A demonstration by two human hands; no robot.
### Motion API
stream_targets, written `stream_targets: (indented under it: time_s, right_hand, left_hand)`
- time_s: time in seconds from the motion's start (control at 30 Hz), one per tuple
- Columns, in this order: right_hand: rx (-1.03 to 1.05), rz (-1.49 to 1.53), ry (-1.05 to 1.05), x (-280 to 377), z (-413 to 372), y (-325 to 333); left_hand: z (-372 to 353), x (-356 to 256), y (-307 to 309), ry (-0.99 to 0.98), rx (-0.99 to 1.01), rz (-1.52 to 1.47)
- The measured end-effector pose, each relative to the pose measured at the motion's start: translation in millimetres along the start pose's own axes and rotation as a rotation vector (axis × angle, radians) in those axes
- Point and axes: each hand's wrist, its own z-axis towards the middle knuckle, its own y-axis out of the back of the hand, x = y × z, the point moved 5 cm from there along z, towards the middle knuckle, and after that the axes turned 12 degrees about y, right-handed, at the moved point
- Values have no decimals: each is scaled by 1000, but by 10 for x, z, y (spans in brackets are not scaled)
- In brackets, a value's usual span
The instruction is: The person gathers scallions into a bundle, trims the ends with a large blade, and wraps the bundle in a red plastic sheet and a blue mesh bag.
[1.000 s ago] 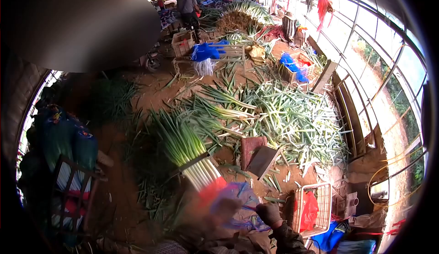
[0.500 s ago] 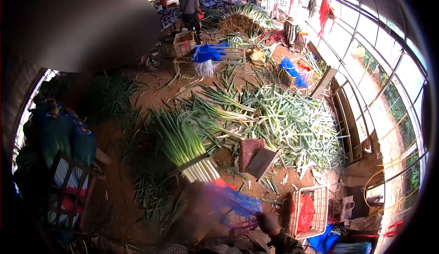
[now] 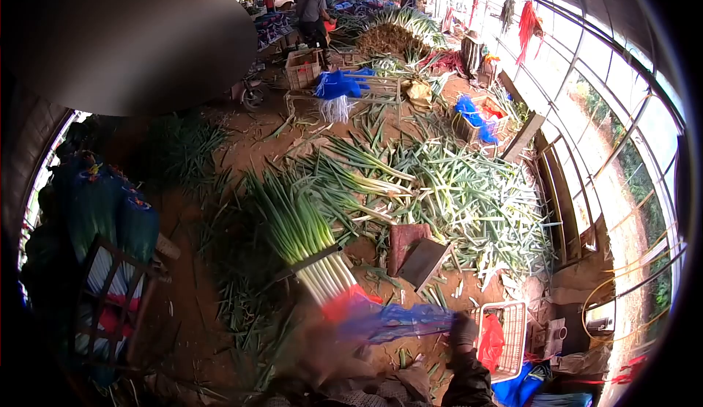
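Note:
A bundle of green onions (image 3: 304,235) lies with its white ends toward me, a dark band across its stalks and red material (image 3: 350,303) around its root end. Blue netting (image 3: 410,322) is stretched sideways from the red end to my right hand (image 3: 464,330), whose gloved fingers are closed on it beside the crate. My left hand (image 3: 322,345) is a brownish blur below the red end; its fingers and anything in them cannot be made out.
A crate (image 3: 523,341) with a red bag stands at the right. Loose leeks (image 3: 483,202) cover the ground ahead, near a dark board (image 3: 422,263). Bagged bundles (image 3: 110,216) stand at the left behind a rack (image 3: 110,312). A person (image 3: 313,15) stands far off.
My right hand has moved right and up, and the blue netting is drawn out longer. More of the red material shows around the bundle's end. The view has shifted slightly.

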Motion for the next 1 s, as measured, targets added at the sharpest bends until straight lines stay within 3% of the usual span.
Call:
stream_targets:
  time_s: [0.1,0.13,0.2,0.23,0.3,0.37,0.4,0.47,0.53,0.6,0.73,0.83,0.87,0.97,1.0]
  right_hand:
    - [180,-34,434,664,-161,-253]
    - [146,-50,444,693,-178,-201]
    - [76,-85,465,720,-161,-120]
    - [15,-58,261,191,-97,-297]
    - [92,-107,176,-238,-3,-159]
    - [77,-161,88,-384,46,-135]
    - [53,-189,46,-410,37,-140]
    - [43,333,-11,-681,-66,-782]
    - [109,250,259,133,-179,-186]
    - [148,159,404,757,-321,267]
    - [308,19,354,618,-563,86]
    - [432,-165,305,441,-675,-375]
    - [500,-159,261,421,-686,-455]
    - [318,-54,230,-59,-676,-662]
    - [155,51,143,-297,-565,-628]
  left_hand:
    - [-83,-232,58,-193,-13,-35]
    - [-119,-342,149,-273,-17,-37]
    - [-2,-152,305,-93,6,-86]
    - [40,-4,388,-6,22,-109]
    - [93,323,523,160,56,-150]
    - [164,611,300,216,30,-121]
    - [170,786,-192,193,-1,-66]
    - [196,950,-721,207,0,6]
    - [221,1021,-932,297,67,26]
    - [250,1200,-791,478,-125,-277]
    - [385,2000,-778,730,-323,-949]
    - [462,1884,-985,913,-162,-1422]
    - [481,1814,-959,856,-84,-1355]
    - [277,1339,-583,684,155,-1153]
    - [214,1166,-465,626,230,-1084]
